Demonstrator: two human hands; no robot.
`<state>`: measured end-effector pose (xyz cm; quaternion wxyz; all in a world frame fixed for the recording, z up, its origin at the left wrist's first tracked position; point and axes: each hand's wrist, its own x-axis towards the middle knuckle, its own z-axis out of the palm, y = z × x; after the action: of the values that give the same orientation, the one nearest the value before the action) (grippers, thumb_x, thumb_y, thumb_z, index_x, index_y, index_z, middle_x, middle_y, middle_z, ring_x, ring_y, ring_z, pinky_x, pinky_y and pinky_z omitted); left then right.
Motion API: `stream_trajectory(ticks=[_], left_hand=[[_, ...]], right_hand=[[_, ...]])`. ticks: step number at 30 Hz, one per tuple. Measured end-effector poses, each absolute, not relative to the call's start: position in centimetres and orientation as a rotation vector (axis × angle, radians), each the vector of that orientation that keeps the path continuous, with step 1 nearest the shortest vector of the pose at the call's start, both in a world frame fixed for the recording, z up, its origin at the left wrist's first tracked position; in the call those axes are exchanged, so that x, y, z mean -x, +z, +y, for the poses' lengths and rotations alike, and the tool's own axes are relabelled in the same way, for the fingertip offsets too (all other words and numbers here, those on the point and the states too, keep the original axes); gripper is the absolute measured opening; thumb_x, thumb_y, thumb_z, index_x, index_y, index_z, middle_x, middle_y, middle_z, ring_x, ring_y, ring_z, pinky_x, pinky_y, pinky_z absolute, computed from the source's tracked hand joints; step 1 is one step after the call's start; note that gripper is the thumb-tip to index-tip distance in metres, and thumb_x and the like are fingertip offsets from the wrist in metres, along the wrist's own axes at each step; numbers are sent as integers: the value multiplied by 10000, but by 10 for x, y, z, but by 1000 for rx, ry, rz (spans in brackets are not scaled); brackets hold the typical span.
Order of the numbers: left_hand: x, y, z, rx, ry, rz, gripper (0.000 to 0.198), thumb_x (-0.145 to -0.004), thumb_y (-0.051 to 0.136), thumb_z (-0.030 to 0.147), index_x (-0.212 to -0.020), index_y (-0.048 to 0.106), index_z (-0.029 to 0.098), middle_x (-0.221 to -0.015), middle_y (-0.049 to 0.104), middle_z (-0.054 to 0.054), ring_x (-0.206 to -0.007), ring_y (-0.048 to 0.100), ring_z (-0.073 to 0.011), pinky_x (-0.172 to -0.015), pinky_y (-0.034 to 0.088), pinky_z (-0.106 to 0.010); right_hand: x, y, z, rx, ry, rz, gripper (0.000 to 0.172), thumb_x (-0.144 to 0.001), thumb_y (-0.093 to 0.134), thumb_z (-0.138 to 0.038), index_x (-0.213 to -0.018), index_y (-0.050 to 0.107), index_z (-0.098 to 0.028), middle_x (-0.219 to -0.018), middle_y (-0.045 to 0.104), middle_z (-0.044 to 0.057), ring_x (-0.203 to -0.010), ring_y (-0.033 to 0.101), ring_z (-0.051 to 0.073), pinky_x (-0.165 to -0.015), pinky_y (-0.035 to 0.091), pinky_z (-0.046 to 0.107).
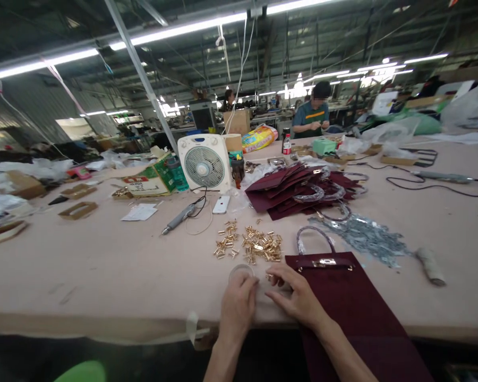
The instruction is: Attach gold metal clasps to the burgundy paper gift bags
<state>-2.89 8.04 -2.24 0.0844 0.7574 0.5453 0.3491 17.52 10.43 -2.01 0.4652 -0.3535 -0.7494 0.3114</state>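
My left hand (239, 300) is closed, thumb and fingers pressed together, at a clear round item (241, 269) that looks like a roll of tape; what the fingertips pinch is hidden. My right hand (297, 297) is beside it, thumb apart from the curled fingers, with a small gold fitting (269, 276) at its fingertips; I cannot tell whether it is touched. Beyond both hands lie loose gold metal fittings (263, 244) in two clusters. To the right, a dark maroon handbag (350, 297) lies flat, its wrapped handle pointing away and its lower part passing the table edge under my right forearm.
Several maroon bag pieces (279, 193) are stacked beyond the fittings, near grey metal strips (366, 236). An electric screwdriver (179, 218), a phone (221, 205) and a white fan (205, 164) stand or lie farther left. Across the table is a co-worker (313, 114).
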Motion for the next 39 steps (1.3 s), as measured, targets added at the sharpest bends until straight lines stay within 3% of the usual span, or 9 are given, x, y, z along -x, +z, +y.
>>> stream_trajectory(ticks=[6,12,19,23,31,39], left_hand=[[14,-12,79,-2312,1029,1687,243,-1028,481,199,-1029,721,234,-999,640,-76,-968,648,-217,-849,564,-338],[14,-11,79,-2348,1000,1648,228,-1019,488,167,-1019,711,214,-1047,682,-86,-1016,651,-237,-903,566,-375],[23,-17,86,-2416,799,1498,308,-1047,459,187,-1289,632,267,-1106,728,-70,-1011,683,-228,-844,562,-342],[26,-15,90,-2435,799,1455,241,-1055,467,226,-1111,699,259,-983,728,-52,-917,687,-210,-790,540,-312],[33,-4,93,-2481,814,1288,228,-1047,488,254,-1008,712,237,-869,683,-47,-834,653,-187,-751,509,-280],[33,-13,91,-2292,960,1260,227,-1028,513,270,-938,719,237,-815,689,-38,-799,655,-184,-734,509,-288]], right_hand=[[-174,-24,105,928,644,-1956,347,-893,748,-268,-1229,667,-249,-1067,708,62,-911,690,209,-846,579,323],[-174,-32,110,964,662,-1987,179,-987,621,-251,-1113,746,-276,-1027,762,50,-923,729,214,-853,582,325],[-177,-32,110,968,701,-1982,220,-1005,578,-229,-1113,760,-289,-1083,772,51,-992,733,220,-905,578,346],[-177,-32,110,930,748,-1959,209,-996,604,-256,-1114,773,-294,-1032,784,45,-951,741,219,-880,580,337],[-178,-21,108,928,843,-1868,113,-965,682,-257,-1000,787,-279,-927,782,11,-849,732,187,-803,546,281],[-176,-17,103,822,643,-2142,225,-1041,492,-244,-975,707,-244,-901,696,53,-854,650,201,-795,515,309]])
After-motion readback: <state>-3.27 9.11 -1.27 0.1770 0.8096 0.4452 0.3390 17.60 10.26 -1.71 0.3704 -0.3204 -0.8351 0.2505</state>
